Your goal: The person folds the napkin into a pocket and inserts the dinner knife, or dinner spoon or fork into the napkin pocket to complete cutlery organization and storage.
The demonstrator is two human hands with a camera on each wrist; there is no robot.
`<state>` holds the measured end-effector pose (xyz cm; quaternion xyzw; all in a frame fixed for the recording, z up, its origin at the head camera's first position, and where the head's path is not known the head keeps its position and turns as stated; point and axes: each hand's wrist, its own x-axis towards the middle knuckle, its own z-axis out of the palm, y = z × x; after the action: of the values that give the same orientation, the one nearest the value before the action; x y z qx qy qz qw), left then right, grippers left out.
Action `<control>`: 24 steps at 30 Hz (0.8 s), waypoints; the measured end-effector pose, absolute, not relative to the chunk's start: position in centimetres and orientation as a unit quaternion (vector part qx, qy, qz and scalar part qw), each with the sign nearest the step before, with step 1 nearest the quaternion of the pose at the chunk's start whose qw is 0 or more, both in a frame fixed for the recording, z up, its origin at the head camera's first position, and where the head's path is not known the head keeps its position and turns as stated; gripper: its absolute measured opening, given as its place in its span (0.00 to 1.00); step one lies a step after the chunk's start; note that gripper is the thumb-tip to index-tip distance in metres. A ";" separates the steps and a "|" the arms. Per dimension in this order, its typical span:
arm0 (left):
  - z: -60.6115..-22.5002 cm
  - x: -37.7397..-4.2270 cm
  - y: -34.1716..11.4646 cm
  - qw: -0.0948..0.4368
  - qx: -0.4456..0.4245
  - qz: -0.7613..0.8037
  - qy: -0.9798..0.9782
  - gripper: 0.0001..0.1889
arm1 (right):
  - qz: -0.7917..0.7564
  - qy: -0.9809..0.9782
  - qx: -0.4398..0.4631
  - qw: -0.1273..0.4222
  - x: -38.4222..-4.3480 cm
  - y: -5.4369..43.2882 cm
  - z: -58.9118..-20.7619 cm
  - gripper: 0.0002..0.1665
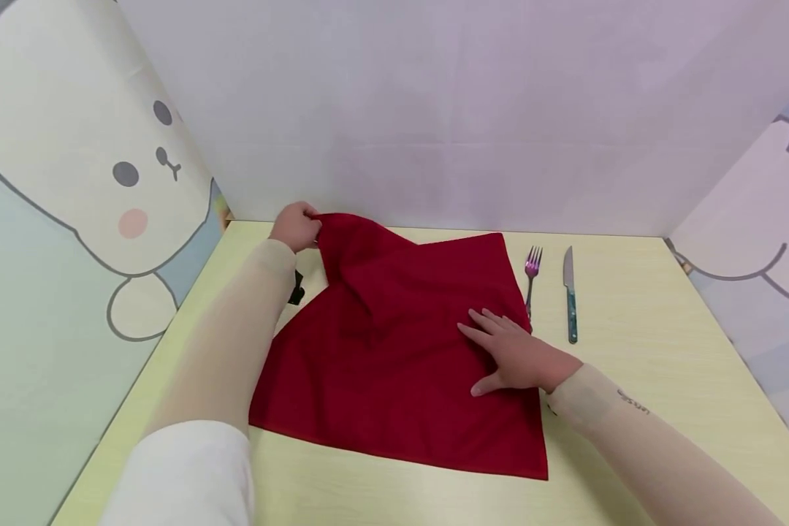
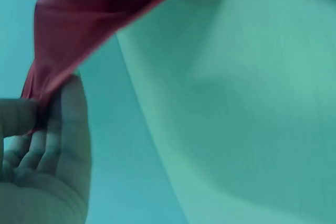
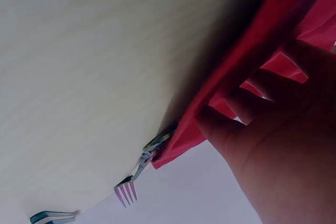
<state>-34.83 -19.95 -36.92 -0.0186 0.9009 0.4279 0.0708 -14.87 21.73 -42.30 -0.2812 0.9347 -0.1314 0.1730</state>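
Note:
A red cloth napkin (image 1: pixel 394 365) is spread over the table, wrinkled across its upper half. At its far left corner, my left hand (image 1: pixel 296 228) pinches the fabric between thumb and fingers and holds that corner raised. The left wrist view shows the gripped corner of the cloth (image 2: pixel 79 30) hanging over the fingers (image 2: pixel 71 114). My right hand (image 1: pixel 519 358) lies with spread, straight fingers on the right side of the cloth. In the right wrist view, its palm (image 3: pixel 294 156) faces the red fabric near the edge.
Just right of the cloth is a fork (image 1: pixel 532 267) with purplish tines, its handle partly hidden. Farther right lies a knife (image 1: pixel 570 310) with a teal handle. A small black item (image 1: pixel 296 288) shows beside my left forearm. Walls with cartoon figures border the pale wooden table (image 1: pixel 651 351).

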 end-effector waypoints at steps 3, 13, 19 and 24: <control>-35.9 -34.8 -21.0 0.018 -0.031 0.392 0.919 0.16 | -0.130 0.934 -0.283 0.172 -14.9 21.8 -42.3 0.65; -35.2 -34.8 -22.4 -0.021 -0.046 0.298 0.953 0.20 | -0.126 0.932 -0.292 0.171 -14.7 21.8 -41.9 0.65; -37.5 -34.6 -21.4 0.045 0.095 0.140 0.985 0.17 | -0.127 0.938 -0.278 0.165 -16.0 22.0 -41.6 0.63; -39.5 -33.7 -20.8 0.131 0.161 0.050 0.977 0.22 | -0.136 0.950 -0.250 0.129 -18.1 22.6 -41.3 0.55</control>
<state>-33.66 -20.77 -39.46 0.1608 0.9770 0.0499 0.1307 -18.11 22.64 -41.25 -0.2504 0.9498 -0.1363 0.1286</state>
